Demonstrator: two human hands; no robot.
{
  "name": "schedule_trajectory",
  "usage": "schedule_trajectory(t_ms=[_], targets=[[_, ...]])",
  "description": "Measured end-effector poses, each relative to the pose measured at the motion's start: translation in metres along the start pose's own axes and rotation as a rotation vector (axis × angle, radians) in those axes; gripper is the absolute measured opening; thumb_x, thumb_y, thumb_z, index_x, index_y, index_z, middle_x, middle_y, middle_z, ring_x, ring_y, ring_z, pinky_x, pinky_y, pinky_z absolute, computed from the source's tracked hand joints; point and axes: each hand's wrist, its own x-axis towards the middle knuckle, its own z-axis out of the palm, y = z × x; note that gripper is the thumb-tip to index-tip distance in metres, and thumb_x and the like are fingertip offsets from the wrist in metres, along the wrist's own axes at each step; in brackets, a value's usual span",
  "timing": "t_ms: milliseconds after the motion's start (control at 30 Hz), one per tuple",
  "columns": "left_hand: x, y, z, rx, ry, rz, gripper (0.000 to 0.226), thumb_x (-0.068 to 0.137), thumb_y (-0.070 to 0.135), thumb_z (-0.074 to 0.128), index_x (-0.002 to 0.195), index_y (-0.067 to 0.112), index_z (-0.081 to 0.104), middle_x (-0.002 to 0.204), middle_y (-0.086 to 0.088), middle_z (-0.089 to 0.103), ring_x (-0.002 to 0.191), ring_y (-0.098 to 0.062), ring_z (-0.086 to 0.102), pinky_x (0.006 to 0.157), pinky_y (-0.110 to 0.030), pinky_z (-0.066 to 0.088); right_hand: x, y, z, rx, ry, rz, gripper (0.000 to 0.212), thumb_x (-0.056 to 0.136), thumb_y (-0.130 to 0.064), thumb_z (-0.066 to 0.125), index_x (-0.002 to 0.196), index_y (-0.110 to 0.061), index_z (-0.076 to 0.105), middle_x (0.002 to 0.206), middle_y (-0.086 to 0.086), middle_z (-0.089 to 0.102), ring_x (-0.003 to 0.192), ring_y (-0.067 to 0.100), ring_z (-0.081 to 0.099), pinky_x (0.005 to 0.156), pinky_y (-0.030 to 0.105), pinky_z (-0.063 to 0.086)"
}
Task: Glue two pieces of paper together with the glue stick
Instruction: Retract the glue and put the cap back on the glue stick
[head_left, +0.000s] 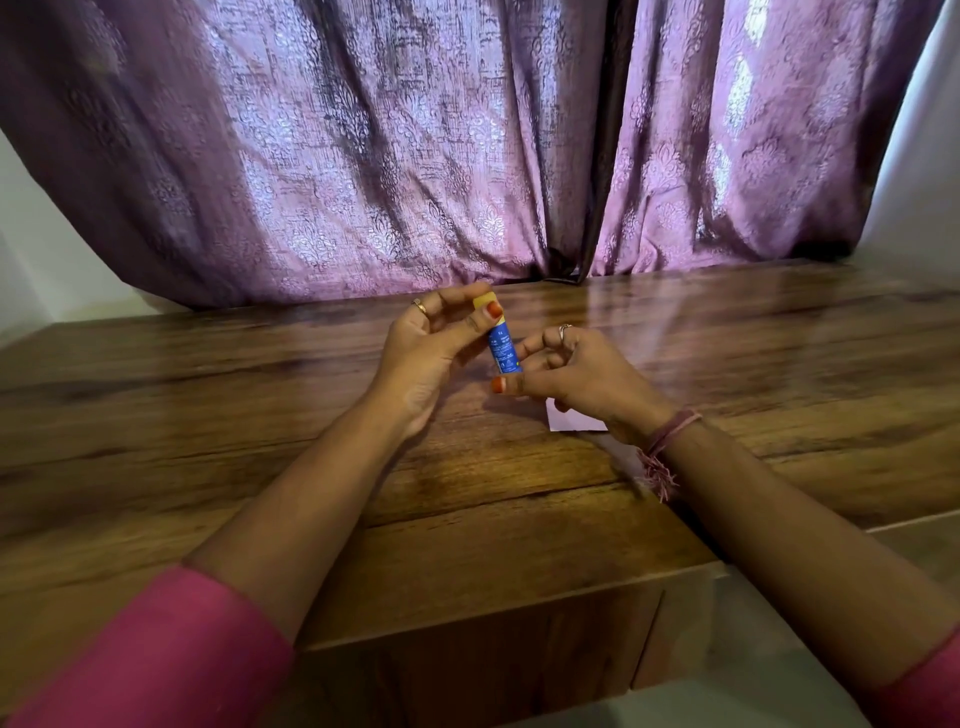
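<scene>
One table (208, 415). One paper (574, 422) visible, thin and floppy, flat under my right hand (582, 376); second unseen. One glue stick (503, 351), light, rigid, slick: my left hand (431, 345) pinches its yellow cap, right grip pinches its blue barrel, above the table.

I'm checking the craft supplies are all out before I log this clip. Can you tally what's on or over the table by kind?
Glue stick: 1, blue with a yellow cap, held over the table by the left hand and right hand.
Paper: 1 piece visible, pale, mostly hidden under the right hand; a second cannot be made out.
Total: 2 things.
</scene>
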Motion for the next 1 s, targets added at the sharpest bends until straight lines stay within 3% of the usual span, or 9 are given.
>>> schedule_trajectory(t_ms=[267,500,633,767,833,1000], targets=[[0.002,-0.001,-0.007,0.08,0.025,0.022,0.027,0.065,0.018,0.074,0.092,0.02,0.071,0.086,0.006,0.074,0.087,-0.007,0.065,0.095,-0.036,0.045,0.004,0.007,0.003,0.026,0.064,-0.091,0.023,0.069,-0.008,0.083,0.083,-0.01,0.065,0.066,0.009,0.068,0.053,0.008,0.061,0.053,0.02,0.05],[0.001,-0.005,-0.005,0.077,0.007,-0.036,0.022,0.083,0.006,0.063,0.099,0.021,0.065,0.089,0.006,0.072,0.086,-0.007,0.065,0.073,-0.02,0.054,0.006,0.014,0.008,-0.023,0.131,-0.094,0.021,0.067,-0.009,0.085,0.078,-0.012,0.067,0.065,0.009,0.072,0.056,0.015,0.067,0.064,0.034,0.059],[0.0,-0.004,-0.002,0.033,-0.007,-0.076,0.022,0.089,0.001,0.055,0.1,0.018,0.061,0.1,-0.003,0.066,0.096,-0.02,0.062,0.075,-0.025,0.056,0.008,0.016,0.01,-0.04,0.152,-0.093,0.02,0.067,-0.011,0.085,0.078,-0.012,0.067,0.068,0.013,0.072,0.057,0.019,0.066,0.068,0.044,0.059],[-0.002,-0.003,0.001,0.005,-0.043,-0.098,0.022,0.092,-0.001,0.05,0.103,0.015,0.058,0.102,-0.005,0.067,0.095,-0.02,0.066,0.085,-0.034,0.053,0.008,0.018,0.011,-0.057,0.167,-0.079,0.024,0.066,-0.011,0.085,0.081,-0.005,0.067,0.072,0.019,0.073,0.061,0.026,0.068,0.07,0.051,0.058],[-0.003,-0.002,0.003,-0.002,-0.067,-0.102,0.022,0.093,-0.001,0.046,0.107,0.013,0.056,0.105,-0.006,0.066,0.093,-0.019,0.067,0.084,-0.036,0.054,0.009,0.019,0.011,-0.055,0.185,-0.066,0.033,0.065,-0.012,0.087,0.086,0.001,0.064,0.072,0.02,0.072,0.06,0.027,0.068,0.07,0.051,0.058],[-0.003,0.002,0.006,-0.044,-0.094,-0.098,0.026,0.093,0.0,0.047,0.114,0.013,0.056,0.109,-0.006,0.065,0.093,-0.018,0.067,0.086,-0.039,0.053,0.01,0.018,0.012,-0.022,0.184,-0.086,0.035,0.06,-0.016,0.088,0.078,-0.01,0.059,0.068,0.016,0.072,0.056,0.024,0.067,0.066,0.048,0.057]])
